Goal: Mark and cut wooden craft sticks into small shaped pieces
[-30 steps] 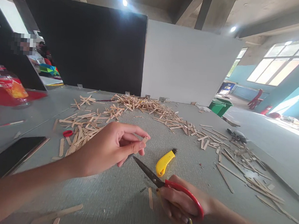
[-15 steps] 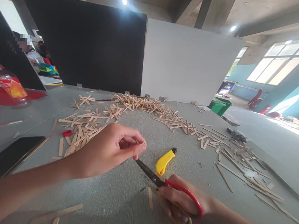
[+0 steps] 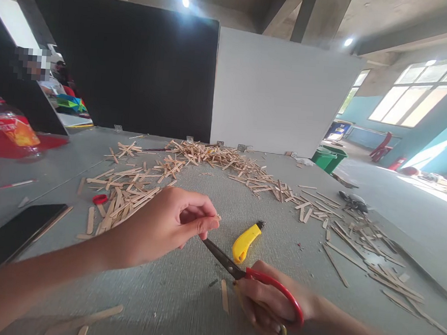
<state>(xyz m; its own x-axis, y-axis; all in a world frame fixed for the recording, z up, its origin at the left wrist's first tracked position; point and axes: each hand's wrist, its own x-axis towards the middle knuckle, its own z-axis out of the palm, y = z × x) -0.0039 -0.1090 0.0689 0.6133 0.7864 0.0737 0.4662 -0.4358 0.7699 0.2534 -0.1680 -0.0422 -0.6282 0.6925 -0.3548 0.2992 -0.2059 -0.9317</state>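
My right hand (image 3: 265, 303) grips a pair of scissors (image 3: 224, 259) with red handles; the dark blades look closed and point up and left. Their tip reaches the fingers of my left hand (image 3: 173, 225), which is closed in a pinch above the table. A tiny pale bit, wood-coloured, peeks out at the fingertips; most of it is hidden, so its kind is unclear. Just beyond the scissors lies a yellow utility knife (image 3: 247, 241). One short wooden craft stick (image 3: 224, 295) rests beside my right hand.
Heaps of craft sticks (image 3: 224, 158) arc across the table, with thin strips (image 3: 395, 286) at the right. At left are a phone (image 3: 15, 234), a red ring (image 3: 100, 199) and a drink bottle (image 3: 14, 127). Black and white panels (image 3: 282, 90) stand at the back.
My left fingertips have shifted very slightly, and the small pale bit shows a little more between them. The scissors and my right hand stay nearly still.
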